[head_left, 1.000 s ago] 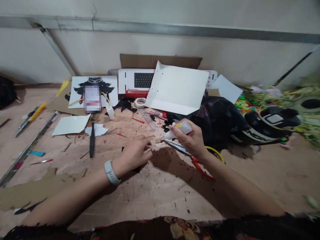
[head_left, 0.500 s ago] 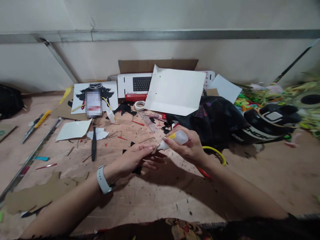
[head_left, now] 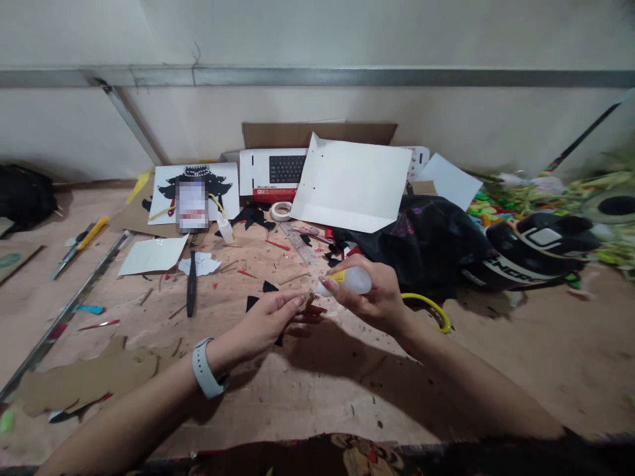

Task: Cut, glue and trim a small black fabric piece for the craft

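My right hand (head_left: 381, 296) is closed around a small translucent glue bottle (head_left: 360, 281) with a yellow label. The bottle lies nearly level, its nozzle pointing left. Between the thumb and fingers of my left hand (head_left: 265, 318) is a small brown piece (head_left: 309, 304), mostly hidden by the fingers; its material is unclear. The nozzle is at this piece, though I cannot tell if they touch. Black scraps (head_left: 252, 303) lie just beyond my left hand. Both hands are above the tabletop (head_left: 317, 403).
Ahead are a white sheet (head_left: 352, 185), a tape roll (head_left: 282, 211), a clear ruler (head_left: 299, 243) and a second glue bottle (head_left: 225, 229). A utility knife (head_left: 82, 244) and cut cardboard (head_left: 94, 375) lie left. Black cloth (head_left: 431, 241) and a black bottle (head_left: 526, 258) are right.
The glue bottle has tipped closer to level, and more of the brown piece shows at my left fingertips. The view has shifted slightly. Both hands keep their grips.
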`<act>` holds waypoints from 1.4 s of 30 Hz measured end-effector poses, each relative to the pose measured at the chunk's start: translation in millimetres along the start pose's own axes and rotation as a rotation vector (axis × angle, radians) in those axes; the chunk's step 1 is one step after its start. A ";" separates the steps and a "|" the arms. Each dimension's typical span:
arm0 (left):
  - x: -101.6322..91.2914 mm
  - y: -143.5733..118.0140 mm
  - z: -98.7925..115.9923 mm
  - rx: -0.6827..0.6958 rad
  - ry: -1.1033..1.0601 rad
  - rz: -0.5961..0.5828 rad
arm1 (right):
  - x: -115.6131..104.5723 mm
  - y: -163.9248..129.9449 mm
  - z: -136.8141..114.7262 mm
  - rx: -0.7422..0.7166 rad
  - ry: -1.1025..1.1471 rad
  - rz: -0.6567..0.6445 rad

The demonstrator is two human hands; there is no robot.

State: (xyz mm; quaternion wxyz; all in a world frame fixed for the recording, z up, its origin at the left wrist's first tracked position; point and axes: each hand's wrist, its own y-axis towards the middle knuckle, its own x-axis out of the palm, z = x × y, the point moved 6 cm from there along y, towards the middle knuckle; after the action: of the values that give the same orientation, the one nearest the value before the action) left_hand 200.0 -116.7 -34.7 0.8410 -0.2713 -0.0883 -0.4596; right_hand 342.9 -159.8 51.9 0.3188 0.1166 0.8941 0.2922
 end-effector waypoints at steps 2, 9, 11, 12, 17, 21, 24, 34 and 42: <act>-2.2 0.1 -0.8 -0.004 0.013 0.018 | -3.5 1.3 -2.1 0.000 -0.009 0.025; -2.7 1.4 -1.8 0.034 0.056 0.014 | -2.9 0.0 -2.0 0.048 0.041 0.048; -1.9 1.6 -2.3 0.044 0.053 0.004 | -0.8 -0.1 -2.6 0.044 0.034 0.036; -1.5 1.6 -2.2 0.051 0.050 -0.001 | -0.1 -0.1 -2.7 0.043 0.031 0.032; 0.2 0.8 -0.5 0.074 0.059 -0.006 | 1.4 0.4 -1.6 0.051 0.042 0.028; 2.4 -0.8 0.9 0.078 0.082 -0.007 | 3.6 -0.7 0.9 0.068 0.040 0.016; 2.9 -1.5 0.9 0.077 0.091 0.002 | 4.6 -2.5 3.4 0.073 0.008 0.010; -2.1 0.5 -0.8 0.089 0.094 0.045 | -4.2 0.6 1.2 0.131 -0.004 0.156; 3.3 0.6 -0.4 0.090 0.090 0.005 | 8.1 -5.0 4.7 0.049 -0.042 0.079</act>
State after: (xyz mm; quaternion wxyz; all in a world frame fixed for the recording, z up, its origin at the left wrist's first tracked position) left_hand 202.3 -119.1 -34.0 0.8567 -0.2126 -0.0703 -0.4647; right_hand 339.6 -158.4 41.9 0.3228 0.1658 0.8887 0.2801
